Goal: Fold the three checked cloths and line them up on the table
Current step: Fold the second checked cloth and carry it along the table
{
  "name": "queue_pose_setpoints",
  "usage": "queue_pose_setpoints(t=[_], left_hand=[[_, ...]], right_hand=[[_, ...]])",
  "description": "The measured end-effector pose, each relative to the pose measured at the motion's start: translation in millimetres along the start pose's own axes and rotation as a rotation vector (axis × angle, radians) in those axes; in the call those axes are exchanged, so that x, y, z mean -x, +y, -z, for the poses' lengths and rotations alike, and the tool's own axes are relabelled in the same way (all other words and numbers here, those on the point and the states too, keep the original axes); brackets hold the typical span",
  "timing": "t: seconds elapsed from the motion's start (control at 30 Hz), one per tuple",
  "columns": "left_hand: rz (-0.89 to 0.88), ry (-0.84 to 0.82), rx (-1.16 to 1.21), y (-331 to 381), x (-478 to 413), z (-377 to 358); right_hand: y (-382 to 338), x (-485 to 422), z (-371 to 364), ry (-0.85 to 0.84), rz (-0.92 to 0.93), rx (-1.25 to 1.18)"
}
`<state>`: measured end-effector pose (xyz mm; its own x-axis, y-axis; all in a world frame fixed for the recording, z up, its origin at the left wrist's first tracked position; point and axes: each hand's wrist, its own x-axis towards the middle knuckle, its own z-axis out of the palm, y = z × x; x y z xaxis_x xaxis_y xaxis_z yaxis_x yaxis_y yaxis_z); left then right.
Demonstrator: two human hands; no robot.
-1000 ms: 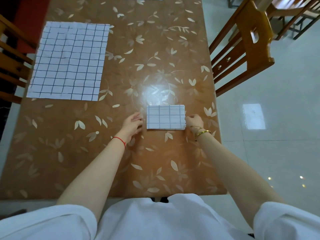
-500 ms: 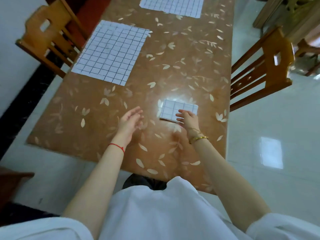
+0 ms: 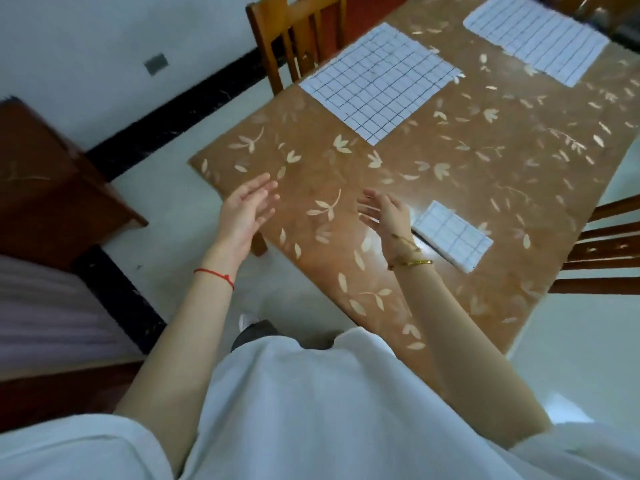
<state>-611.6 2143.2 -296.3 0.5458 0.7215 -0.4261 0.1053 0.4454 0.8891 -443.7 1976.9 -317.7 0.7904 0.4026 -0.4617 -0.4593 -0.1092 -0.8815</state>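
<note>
With one folded cloth [image 3: 452, 235] on the counter [image 3: 450, 161], left grip [image 3: 247, 211] and right grip [image 3: 384, 213] hover released, empty; next step likely needs reaching the flat cloth [image 3: 379, 83].

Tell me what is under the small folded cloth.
The folded cloth lies flat on the leaf-patterned table. Only tabletop shows around its edges; whatever its own layers cover is hidden.

Left hand [image 3: 247, 211] and right hand [image 3: 384, 213] raised, fingers straight, empty.
</note>
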Motion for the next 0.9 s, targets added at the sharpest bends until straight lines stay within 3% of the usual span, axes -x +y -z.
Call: queue_pose_setpoints(t=[0.3,0.57,0.9], left_hand=[[-0.078,0.161,0.028,44,-9,136],[-0.134,0.270,0.019,91,-40,280],[-0.160,0.367,0.091,135,-89,358]], right_hand=[[18,19,-153,-0.152,0.034,0.075],[34,27,-315,-0.308,-0.023,-0.003],[33,0,-435,-0.408,0.020,0.137]])
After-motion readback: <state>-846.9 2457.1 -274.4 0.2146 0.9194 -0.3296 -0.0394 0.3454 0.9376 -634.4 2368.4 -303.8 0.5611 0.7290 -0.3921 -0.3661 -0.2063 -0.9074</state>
